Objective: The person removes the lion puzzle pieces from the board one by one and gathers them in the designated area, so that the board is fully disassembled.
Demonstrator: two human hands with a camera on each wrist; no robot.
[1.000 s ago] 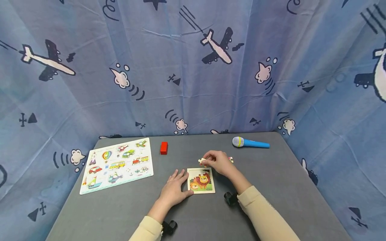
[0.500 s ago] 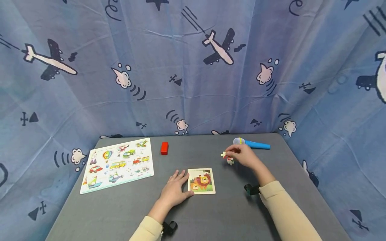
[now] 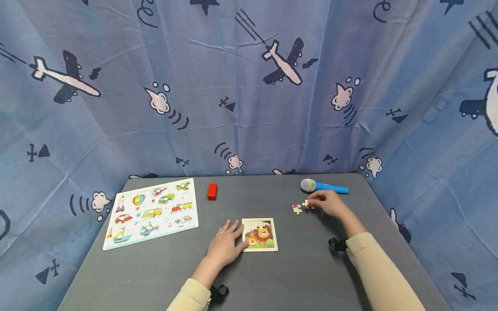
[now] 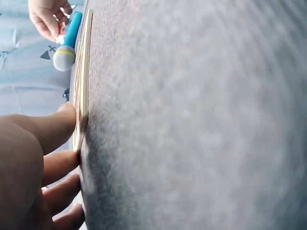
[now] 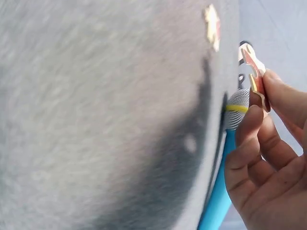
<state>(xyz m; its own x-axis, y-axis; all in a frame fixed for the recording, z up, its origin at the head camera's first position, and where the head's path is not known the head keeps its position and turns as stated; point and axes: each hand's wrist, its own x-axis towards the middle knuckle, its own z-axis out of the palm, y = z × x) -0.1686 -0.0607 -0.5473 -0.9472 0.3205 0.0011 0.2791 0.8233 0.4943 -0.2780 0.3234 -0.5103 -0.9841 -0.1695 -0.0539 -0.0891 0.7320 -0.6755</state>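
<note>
A small square lion puzzle point(image 3: 261, 236) in a pale wooden frame lies on the grey table. My left hand point(image 3: 223, 249) rests at its left side, fingers spread; in the left wrist view the thumb point(image 4: 62, 124) touches the board's edge. Off to the right, my right hand point(image 3: 330, 204) pinches a jigsaw puzzle piece point(image 5: 257, 79) between thumb and fingertips, raised off the table in the right wrist view. Another puzzle piece point(image 3: 297, 209) lies on the table just left of that hand.
Behind the right hand lies a blue toy microphone point(image 3: 328, 187). A red block point(image 3: 212, 191) stands at the back, beside a white picture board of vehicles point(image 3: 136, 235) on the left. A patterned curtain point(image 3: 249, 108) surrounds the table's back and sides.
My right hand has moved right with the pinched puzzle piece, from above the lion puzzle to beyond the loose piece, which is now uncovered. The left hand has stayed about where it was.
</note>
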